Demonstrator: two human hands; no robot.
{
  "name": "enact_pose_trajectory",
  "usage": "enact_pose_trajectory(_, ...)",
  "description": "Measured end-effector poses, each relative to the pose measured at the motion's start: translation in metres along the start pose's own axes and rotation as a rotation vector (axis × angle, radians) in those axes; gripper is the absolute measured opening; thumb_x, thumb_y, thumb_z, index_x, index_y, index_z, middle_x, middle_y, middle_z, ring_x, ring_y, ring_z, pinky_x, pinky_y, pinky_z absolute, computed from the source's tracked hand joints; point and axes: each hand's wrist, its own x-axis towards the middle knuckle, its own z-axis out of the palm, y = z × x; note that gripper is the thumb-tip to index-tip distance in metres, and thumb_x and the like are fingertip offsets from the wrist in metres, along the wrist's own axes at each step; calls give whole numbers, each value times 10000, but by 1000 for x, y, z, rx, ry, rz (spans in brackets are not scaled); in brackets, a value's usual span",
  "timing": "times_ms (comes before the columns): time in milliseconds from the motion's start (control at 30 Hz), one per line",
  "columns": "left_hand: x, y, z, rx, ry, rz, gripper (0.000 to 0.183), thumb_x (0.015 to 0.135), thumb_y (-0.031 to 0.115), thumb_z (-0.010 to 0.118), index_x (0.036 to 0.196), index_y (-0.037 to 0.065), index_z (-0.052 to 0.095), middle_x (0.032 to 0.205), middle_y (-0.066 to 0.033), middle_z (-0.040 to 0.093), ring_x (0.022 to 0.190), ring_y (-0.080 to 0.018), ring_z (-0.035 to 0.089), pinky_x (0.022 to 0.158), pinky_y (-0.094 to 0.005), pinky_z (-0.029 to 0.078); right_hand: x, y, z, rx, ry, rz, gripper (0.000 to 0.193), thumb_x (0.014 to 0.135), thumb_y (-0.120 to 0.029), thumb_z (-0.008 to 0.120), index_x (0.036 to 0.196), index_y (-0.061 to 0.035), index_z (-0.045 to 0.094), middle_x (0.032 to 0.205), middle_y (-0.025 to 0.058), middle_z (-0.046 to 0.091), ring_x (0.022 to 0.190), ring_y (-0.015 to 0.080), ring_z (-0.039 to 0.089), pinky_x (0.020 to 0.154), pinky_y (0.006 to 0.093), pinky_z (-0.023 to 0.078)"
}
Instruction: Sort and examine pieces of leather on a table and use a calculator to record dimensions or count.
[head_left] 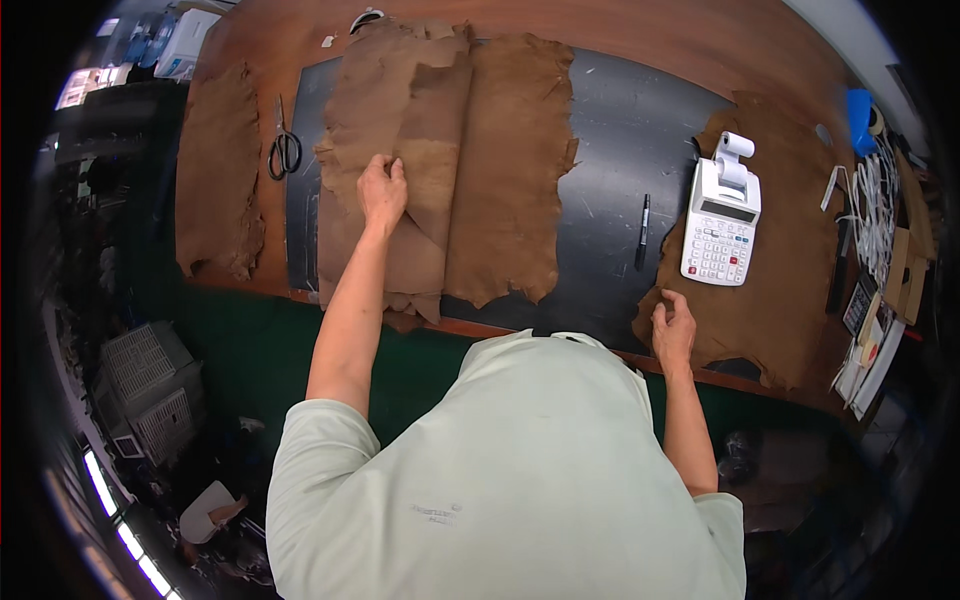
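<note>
A brown leather hide [380,90] lies folded over on itself on the dark cutting mat, left of centre. My left hand [382,195] is on its upper layer, thumb and fingers closed on a loose flap of the leather. A flatter brown section of leather [510,170] with a ragged edge spreads to the right of the fold. My right hand [675,328] rests by the table's near edge, at the border of another brown hide [790,200]. Its fingers are bent with thumb and forefinger apart, and nothing shows between them.
Black-handled scissors [284,152] lie left of the folded hide, beside a narrow leather piece [218,180]. A dark marker pen [643,232] is on the cutting mat [610,130]. A white printing calculator [722,215] stands on the right hide. Cables [873,200] and papers crowd the right end.
</note>
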Motion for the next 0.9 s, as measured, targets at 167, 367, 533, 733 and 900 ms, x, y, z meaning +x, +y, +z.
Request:
enact_pose_trajectory(167,3,-21,0,112,-59,-143,256,930,274,650,1023,40,693,1018,-175,710,989,-378,662,848,-456,506,5,-20,3,-19,-74,73,279,930,-123,613,1190,-25,639,939,174,686,739,272,640,735,385,521)
enact_pose_trajectory(367,0,-25,5,162,-29,-146,250,927,273,649,1009,40,680,1065,-167,690,1029,-381,642,871,-468,491,10,-17,2,-10,-42,58,278,933,-123,614,1194,-30,643,940,162,688,728,255,635,735,374,522)
enact_pose_trajectory(533,-6,-19,8,183,-9,-88,245,927,270,648,1012,42,671,1077,-164,685,1039,-380,637,868,-472,493,11,7,-5,38,18,76,295,929,-109,618,1210,-21,636,1051,155,693,731,245,636,741,366,525)
enact_pose_trajectory(733,-5,-16,19,328,25,52,283,906,285,690,1071,65,626,1096,-164,616,1046,-364,603,872,-475,494,13,33,-18,-89,241,4,334,917,-84,605,1242,-6,603,1332,187,588,1003,311,669,819,369,556)
enact_pose_trajectory(900,-25,-5,17,278,186,409,530,957,260,625,1399,2,484,1414,-204,500,1320,-382,462,1086,-456,401,23,22,-20,-195,188,69,413,921,-155,585,1314,-41,525,1517,171,436,1200,389,581,963,461,504)
